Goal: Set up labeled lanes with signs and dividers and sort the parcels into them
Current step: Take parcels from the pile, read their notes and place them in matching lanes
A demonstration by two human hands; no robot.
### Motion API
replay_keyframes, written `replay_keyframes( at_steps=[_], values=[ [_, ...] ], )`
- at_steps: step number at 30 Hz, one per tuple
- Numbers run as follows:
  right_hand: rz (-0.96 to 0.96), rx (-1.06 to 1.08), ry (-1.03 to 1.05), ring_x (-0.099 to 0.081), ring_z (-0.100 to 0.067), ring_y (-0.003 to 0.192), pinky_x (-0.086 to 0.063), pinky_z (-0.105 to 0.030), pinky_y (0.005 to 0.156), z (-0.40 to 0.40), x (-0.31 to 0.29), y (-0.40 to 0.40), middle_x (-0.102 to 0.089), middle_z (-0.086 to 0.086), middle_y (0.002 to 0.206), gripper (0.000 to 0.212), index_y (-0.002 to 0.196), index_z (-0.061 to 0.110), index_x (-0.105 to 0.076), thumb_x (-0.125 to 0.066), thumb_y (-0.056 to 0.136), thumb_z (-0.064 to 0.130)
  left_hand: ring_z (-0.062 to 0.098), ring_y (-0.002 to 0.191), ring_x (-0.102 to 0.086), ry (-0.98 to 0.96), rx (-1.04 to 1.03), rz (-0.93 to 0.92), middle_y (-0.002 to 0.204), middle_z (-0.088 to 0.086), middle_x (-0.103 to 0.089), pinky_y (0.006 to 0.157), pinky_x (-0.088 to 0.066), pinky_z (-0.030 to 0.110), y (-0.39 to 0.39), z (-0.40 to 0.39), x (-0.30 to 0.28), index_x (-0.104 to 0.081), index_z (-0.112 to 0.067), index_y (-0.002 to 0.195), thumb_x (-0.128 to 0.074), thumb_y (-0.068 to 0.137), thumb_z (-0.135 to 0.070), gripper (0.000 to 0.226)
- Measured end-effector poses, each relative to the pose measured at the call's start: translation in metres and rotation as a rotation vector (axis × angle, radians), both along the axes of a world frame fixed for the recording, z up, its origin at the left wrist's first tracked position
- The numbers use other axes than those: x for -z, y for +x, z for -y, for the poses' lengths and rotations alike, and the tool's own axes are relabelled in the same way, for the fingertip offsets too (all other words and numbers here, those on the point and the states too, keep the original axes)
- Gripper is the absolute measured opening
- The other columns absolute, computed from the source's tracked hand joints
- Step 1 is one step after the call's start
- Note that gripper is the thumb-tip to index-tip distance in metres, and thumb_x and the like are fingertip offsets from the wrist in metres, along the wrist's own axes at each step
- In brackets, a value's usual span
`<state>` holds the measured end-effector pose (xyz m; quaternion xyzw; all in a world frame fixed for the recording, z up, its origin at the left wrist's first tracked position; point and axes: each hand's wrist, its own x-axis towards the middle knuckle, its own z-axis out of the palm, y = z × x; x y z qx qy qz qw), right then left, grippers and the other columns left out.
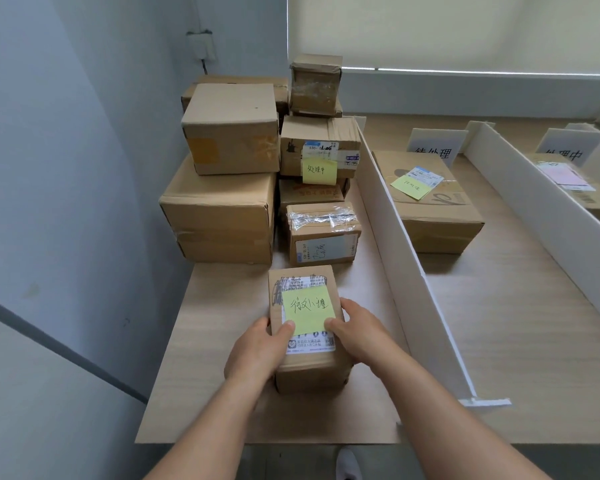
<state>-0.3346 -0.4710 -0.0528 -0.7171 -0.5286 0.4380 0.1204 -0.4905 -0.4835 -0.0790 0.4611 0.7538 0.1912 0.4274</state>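
Near the table's (pixel 222 393) front edge, the left hand (pixel 257 351) and right hand (pixel 359 336) clasp a small parcel (pixel 309 372) from both sides, thumbs pressed on its yellow note (pixel 308 309), whose handwriting I cannot read. Behind, toward the back left corner, boxes (pixel 222 209) stack against the wall. A white divider (pixel 413 271) runs front to back; beyond it a box (pixel 430 209) lies before a sign (pixel 433 147) reading 待处理.
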Motion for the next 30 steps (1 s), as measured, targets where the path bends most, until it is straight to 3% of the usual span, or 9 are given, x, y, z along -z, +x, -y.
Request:
replay_keyframes(
  at_steps=[3,5,8,13,22,26,30],
  values=[
    [-0.027,-0.017,-0.061,-0.055,-0.021,0.103,-0.057,-0.035,0.064,0.008,-0.005,0.002,-0.051,0.003,0.135,0.051,0.144,0.033,-0.024,-0.042,0.097,0.025,0.021,0.101,-0.061,-0.009,-0.007,0.133,0.113,-0.006,-0.065,0.087,-0.053,0.044,-0.002,0.008,0.000,-0.051,-0.036,0.128,-0.056,0.086,-0.041,0.042],
    [-0.054,-0.009,-0.060,-0.057,-0.024,0.102,-0.058,-0.038,0.063,0.013,-0.008,0.001,-0.051,0.002,0.133,0.051,0.143,0.037,-0.022,-0.040,0.097,0.024,0.019,0.101,-0.062,-0.003,-0.012,0.217,0.112,-0.008,-0.066,0.089,-0.053,0.044,-0.003,0.013,-0.002,-0.050,-0.041,0.128,-0.058,0.086,-0.035,0.043],
    [-0.136,0.081,0.065,-0.059,-0.014,0.087,-0.053,-0.028,0.055,0.021,-0.006,-0.007,-0.057,0.002,0.125,0.050,0.143,0.037,-0.026,-0.040,0.098,0.022,0.015,0.096,-0.064,0.099,-0.053,0.286,0.110,-0.011,-0.066,0.087,-0.054,0.043,-0.002,0.020,-0.005,-0.052,-0.042,0.125,-0.057,0.089,-0.028,0.039],
    [-0.269,0.264,0.417,-0.062,-0.009,0.097,-0.053,-0.034,0.085,0.033,-0.008,-0.020,-0.066,0.007,0.113,0.052,0.142,0.040,-0.035,-0.048,0.094,0.026,0.012,0.108,-0.055,0.374,-0.112,0.291,0.118,-0.006,-0.057,0.096,-0.047,0.039,-0.002,0.026,-0.026,-0.043,-0.047,0.133,-0.058,0.085,-0.034,0.052],
    [-0.314,0.373,0.756,-0.063,-0.008,0.100,-0.056,-0.031,0.084,0.059,-0.052,-0.010,-0.064,0.008,0.116,0.049,0.142,0.040,-0.035,-0.050,0.096,0.028,0.015,0.117,-0.048,0.651,-0.029,0.315,0.126,-0.005,-0.045,0.102,-0.044,0.040,0.019,0.034,-0.071,-0.035,-0.039,0.142,-0.058,0.090,-0.027,0.058],
    [-0.354,0.404,0.819,-0.062,-0.003,0.098,-0.055,-0.021,0.080,0.064,-0.067,0.007,-0.063,0.012,0.115,0.050,0.142,0.038,-0.036,-0.051,0.096,0.025,0.014,0.116,-0.049,0.725,0.003,0.327,0.123,-0.003,-0.046,0.101,-0.045,0.039,0.037,0.034,-0.085,-0.034,-0.039,0.143,-0.059,0.090,-0.024,0.060],
    [-0.416,0.457,0.885,-0.063,-0.002,0.099,-0.054,-0.035,0.089,0.056,-0.077,0.033,-0.065,0.022,0.107,0.046,0.135,0.040,-0.046,-0.055,0.093,0.022,0.013,0.115,-0.050,0.771,0.027,0.322,0.120,-0.006,-0.047,0.100,-0.043,0.035,0.060,0.027,-0.099,-0.034,-0.039,0.142,-0.061,0.089,-0.025,0.061]
  ],
)
